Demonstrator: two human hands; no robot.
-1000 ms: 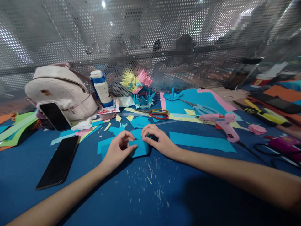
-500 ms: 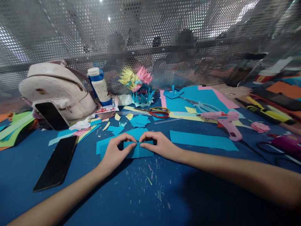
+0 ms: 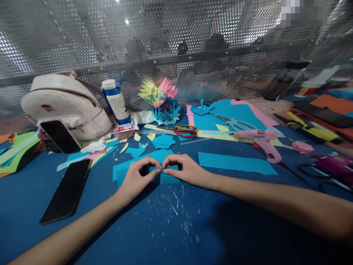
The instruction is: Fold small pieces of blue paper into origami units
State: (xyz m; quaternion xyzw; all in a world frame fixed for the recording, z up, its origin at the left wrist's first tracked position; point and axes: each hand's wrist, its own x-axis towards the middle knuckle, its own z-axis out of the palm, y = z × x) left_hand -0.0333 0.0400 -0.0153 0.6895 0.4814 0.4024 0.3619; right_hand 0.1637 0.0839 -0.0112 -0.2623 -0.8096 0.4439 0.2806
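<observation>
Both hands meet over a folded piece of blue paper point(image 3: 169, 177) in the middle of the table. My left hand point(image 3: 139, 175) pinches it between thumb and forefinger. Right beside that, my right hand point(image 3: 187, 171) pinches the same paper, its fingertips nearly touching the left ones. Under and behind the hands lie more blue sheets point(image 3: 122, 170). A long blue paper strip point(image 3: 237, 163) is to the right. Several small cut blue pieces point(image 3: 163, 141) lie just beyond the hands, near red-and-yellow-handled scissors point(image 3: 186, 130).
Behind stand folded-paper flowers point(image 3: 167, 110), a bottle point(image 3: 116, 101) and a backpack point(image 3: 66, 106). A phone point(image 3: 66, 191) lies at left; another phone point(image 3: 60, 136) leans on the backpack. At right are a pink glue gun point(image 3: 264, 141), blue-handled scissors point(image 3: 239, 124) and a yellow-black cutter point(image 3: 311, 129).
The fingertips have drawn closer together at the paper's middle, and the paper's upper flap is less visible. The view has shifted slightly; the objects around stay where they were.
</observation>
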